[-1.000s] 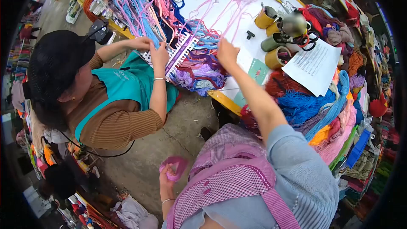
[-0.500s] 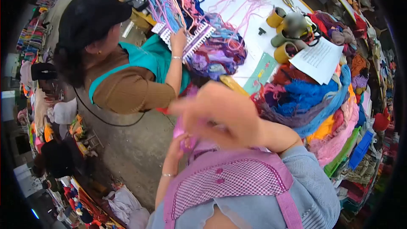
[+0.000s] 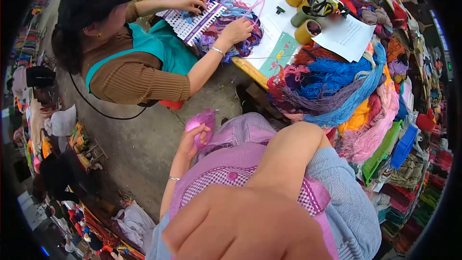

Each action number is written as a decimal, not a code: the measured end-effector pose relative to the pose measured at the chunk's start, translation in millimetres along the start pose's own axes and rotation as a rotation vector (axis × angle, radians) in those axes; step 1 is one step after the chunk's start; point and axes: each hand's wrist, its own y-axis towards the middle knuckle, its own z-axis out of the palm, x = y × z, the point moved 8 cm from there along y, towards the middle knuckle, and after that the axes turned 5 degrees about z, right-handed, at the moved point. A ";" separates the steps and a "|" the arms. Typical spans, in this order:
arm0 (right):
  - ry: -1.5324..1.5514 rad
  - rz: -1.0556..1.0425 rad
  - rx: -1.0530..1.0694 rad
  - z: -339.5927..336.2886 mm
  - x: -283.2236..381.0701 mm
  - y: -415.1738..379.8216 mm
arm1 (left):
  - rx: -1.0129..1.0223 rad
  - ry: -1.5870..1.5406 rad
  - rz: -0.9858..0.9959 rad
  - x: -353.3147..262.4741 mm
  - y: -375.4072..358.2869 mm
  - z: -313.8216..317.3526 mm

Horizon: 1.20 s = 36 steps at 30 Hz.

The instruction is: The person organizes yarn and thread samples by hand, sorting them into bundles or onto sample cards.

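Low at my left side, my left hand (image 3: 192, 139) is closed around a bundle of magenta yarn (image 3: 207, 119), its upper end fanning out above the fist. My right hand (image 3: 245, 224) is very large and close to the camera at the bottom of the view. Its back and knuckles show, but the fingertips are cut off or hidden, so what they hold cannot be seen. Behind this hand is my pink checked apron (image 3: 224, 163).
A co-worker (image 3: 139, 74) in a teal apron handles yarn over a white-and-purple toothed holder (image 3: 192, 24). On the white table (image 3: 260, 65) are yellow cups (image 3: 304, 32), a paper sheet (image 3: 347, 38) and a green card (image 3: 280, 57). Blue yarn skeins (image 3: 332, 77) heap at its corner.
My right hand has moved from in front of my chest down and toward the camera. My left hand still grips the magenta yarn. The co-worker's hands have shifted over the yarn.
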 end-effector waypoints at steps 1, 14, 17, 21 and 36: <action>0.035 0.068 0.096 6.5 -3.9 -2.7 | -0.010 0.007 0.002 1.2 -2.7 -0.4; -0.094 -0.080 0.127 2.7 1.1 -14.7 | 0.008 0.027 0.034 -11.0 -17.8 24.6; -0.240 -0.001 0.221 -13.0 -19.2 -43.9 | 0.084 0.063 0.093 -40.7 -37.1 63.7; -0.585 0.409 -0.017 -96.5 -37.7 -73.9 | 0.117 0.035 0.286 -87.8 -63.4 114.5; -0.707 0.811 -0.518 -201.3 -28.1 -171.3 | 0.425 -0.017 0.384 -116.8 -60.8 202.8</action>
